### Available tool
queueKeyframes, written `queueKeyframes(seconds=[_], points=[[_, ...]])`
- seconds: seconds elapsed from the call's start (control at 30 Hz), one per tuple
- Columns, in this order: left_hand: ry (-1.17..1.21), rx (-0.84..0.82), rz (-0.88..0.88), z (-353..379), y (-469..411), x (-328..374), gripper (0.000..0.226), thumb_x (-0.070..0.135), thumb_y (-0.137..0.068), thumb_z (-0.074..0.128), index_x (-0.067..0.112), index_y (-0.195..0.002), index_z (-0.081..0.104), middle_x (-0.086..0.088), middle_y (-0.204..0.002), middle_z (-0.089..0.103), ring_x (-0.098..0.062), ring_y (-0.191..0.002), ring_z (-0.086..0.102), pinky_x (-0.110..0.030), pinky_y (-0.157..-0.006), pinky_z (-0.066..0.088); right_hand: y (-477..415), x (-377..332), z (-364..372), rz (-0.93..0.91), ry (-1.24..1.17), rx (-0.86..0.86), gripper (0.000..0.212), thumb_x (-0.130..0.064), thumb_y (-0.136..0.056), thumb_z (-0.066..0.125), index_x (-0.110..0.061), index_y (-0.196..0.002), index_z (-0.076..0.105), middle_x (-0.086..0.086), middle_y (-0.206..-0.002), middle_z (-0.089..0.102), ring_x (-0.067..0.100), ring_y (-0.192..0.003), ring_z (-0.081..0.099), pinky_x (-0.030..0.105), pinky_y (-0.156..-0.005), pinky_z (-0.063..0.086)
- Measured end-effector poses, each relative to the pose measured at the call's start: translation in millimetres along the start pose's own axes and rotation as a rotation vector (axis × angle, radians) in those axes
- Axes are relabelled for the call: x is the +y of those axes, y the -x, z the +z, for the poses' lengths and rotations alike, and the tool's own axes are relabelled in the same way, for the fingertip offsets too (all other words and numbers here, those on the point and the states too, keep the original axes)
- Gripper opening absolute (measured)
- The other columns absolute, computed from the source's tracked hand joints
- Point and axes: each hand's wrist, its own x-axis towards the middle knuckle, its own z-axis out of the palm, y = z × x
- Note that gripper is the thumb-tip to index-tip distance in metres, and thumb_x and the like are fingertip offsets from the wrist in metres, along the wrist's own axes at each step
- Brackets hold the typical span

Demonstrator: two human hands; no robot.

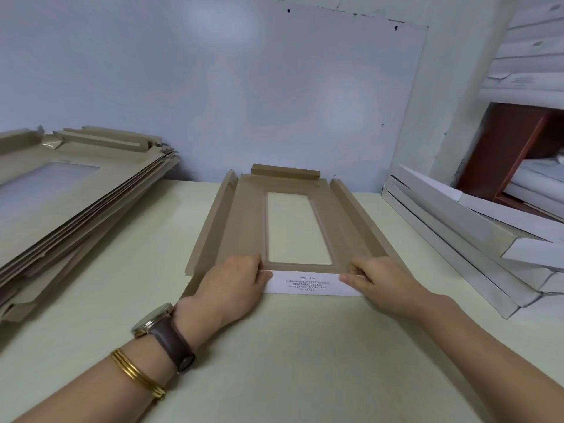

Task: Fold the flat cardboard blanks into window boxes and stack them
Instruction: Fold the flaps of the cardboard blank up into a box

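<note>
A brown cardboard blank [244, 221] with a rectangular window [297, 228] lies flat in the middle of the table, its long side flaps and far end flap raised. Its near end flap [308, 283] is folded up and shows a white face with small print. My left hand [235, 282] grips the left end of that flap, fingers curled over it. My right hand [377, 280] pinches the right end of the same flap. A pile of flat brown blanks [70, 196] lies at the left. Folded white boxes [476, 236] are stacked at the right.
A pale cream table [290, 346] runs to a grey-blue wall panel [244, 87] behind the blank. A reddish-brown shelf [512, 148] holding white boxes stands at the far right. A watch and gold bangles sit on my left wrist.
</note>
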Motion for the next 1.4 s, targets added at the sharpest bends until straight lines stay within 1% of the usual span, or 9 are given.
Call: queueKeyframes(seconds=[0.07, 0.13, 0.27, 0.37, 0.47, 0.6, 0.77, 1.13, 1.4], points=[[-0.084, 0.041, 0.017, 2.6, -0.2, 0.3, 0.019, 0.037, -0.1, 0.038, 0.019, -0.094, 0.045, 0.0, -0.099, 0.052, -0.023, -0.089, 0.05, -0.033, -0.073, 0.037, 2.0, -1.1, 5.8, -0.004, 0.024, 0.044, 0.025, -0.042, -0.098, 0.049, -0.022, -0.083, 0.052, -0.01, -0.076, 0.052, 0.012, -0.073, 0.048, 0.026, -0.062, 0.036], [-0.195, 0.083, 0.074, 6.5, -1.0, 0.0, 0.021, 0.034, -0.1, 0.037, 0.02, -0.112, 0.047, 0.001, -0.112, 0.048, -0.022, -0.104, 0.047, -0.033, -0.084, 0.035, 3.9, -3.0, 9.9, -0.036, 0.125, 0.075, 0.021, -0.042, -0.099, 0.044, -0.026, -0.107, 0.056, -0.011, -0.099, 0.054, 0.014, -0.098, 0.049, 0.03, -0.082, 0.041], [-0.214, 0.044, 0.251, 12.5, -6.7, 5.9, 0.046, 0.014, -0.092, 0.038, 0.02, -0.138, 0.036, 0.001, -0.14, 0.037, -0.021, -0.129, 0.035, -0.033, -0.109, 0.02, 0.4, -14.9, 15.6, -0.126, 0.186, 0.026, 0.039, -0.029, -0.104, 0.031, -0.024, -0.14, 0.043, -0.007, -0.135, 0.047, 0.014, -0.124, 0.043, 0.032, -0.103, 0.034], [-0.203, -0.039, 0.273, 20.6, -11.8, 19.5, 0.047, 0.025, -0.101, 0.031, 0.019, -0.147, 0.025, 0.0, -0.154, 0.026, -0.017, -0.143, 0.02, -0.037, -0.116, 0.009, -5.4, -34.5, 23.7, -0.112, 0.077, -0.047, 0.05, -0.038, -0.105, 0.025, -0.02, -0.151, 0.031, -0.004, -0.157, 0.029, 0.012, -0.145, 0.022, 0.032, -0.117, 0.018], [-0.202, -0.143, 0.209, 28.5, -18.1, 30.0, 0.054, 0.037, -0.104, 0.016, 0.018, -0.154, 0.008, 0.002, -0.161, 0.009, -0.016, -0.149, 0.001, -0.04, -0.119, -0.002, -12.4, -54.2, 34.8, -0.116, 0.08, -0.07, 0.062, -0.049, -0.102, 0.018, -0.014, -0.154, 0.02, -0.001, -0.161, 0.02, 0.011, -0.149, 0.009, 0.034, -0.121, 0.008], [-0.214, -0.241, 0.183, 29.9, -25.1, 33.3, 0.056, 0.031, -0.102, 0.013, 0.018, -0.155, -0.001, 0.001, -0.162, -0.003, -0.017, -0.149, -0.009, -0.038, -0.12, -0.005, -22.0, -65.1, 46.5, -0.068, 0.057, -0.137, 0.069, -0.054, -0.1, 0.01, -0.012, -0.155, 0.007, -0.002, -0.163, 0.007, 0.011, -0.15, -0.004, 0.036, -0.122, -0.002], [-0.197, -0.327, 0.158, 35.4, -28.2, 28.4, 0.057, 0.033, -0.103, 0.012, 0.017, -0.154, -0.007, -0.001, -0.162, -0.009, -0.016, -0.148, -0.01, -0.038, -0.121, -0.001, -27.8, -63.7, 53.8, -0.024, 0.037, -0.222, 0.074, -0.059, -0.097, 0.007, -0.013, -0.155, 0.001, -0.002, -0.164, -0.002, 0.009, -0.149, -0.009, 0.036, -0.121, -0.006], [-0.228, -0.354, 0.034, 22.6, -25.0, 4.3, 0.066, 0.047, -0.102, 0.008, 0.008, -0.153, -0.008, -0.005, -0.161, -0.011, -0.015, -0.148, -0.012, -0.034, -0.12, -0.005, -24.5, -41.7, 31.6, 0.032, 0.169, -0.365, 0.068, -0.057, -0.099, 0.004, -0.02, -0.154, -0.01, -0.01, -0.161, -0.015, 0.003, -0.146, -0.017, 0.041, -0.121, -0.009], [-0.22, -0.358, 0.023, 21.7, -24.0, 1.1, 0.065, 0.046, -0.102, 0.007, 0.009, -0.153, -0.009, -0.004, -0.161, -0.013, -0.014, -0.148, -0.014, -0.033, -0.12, -0.006, -20.1, -19.1, 26.4, 0.107, 0.205, -0.335, 0.066, -0.053, -0.101, 0.006, -0.017, -0.154, -0.01, -0.003, -0.162, -0.017, 0.009, -0.147, -0.018, 0.033, -0.119, -0.007]])
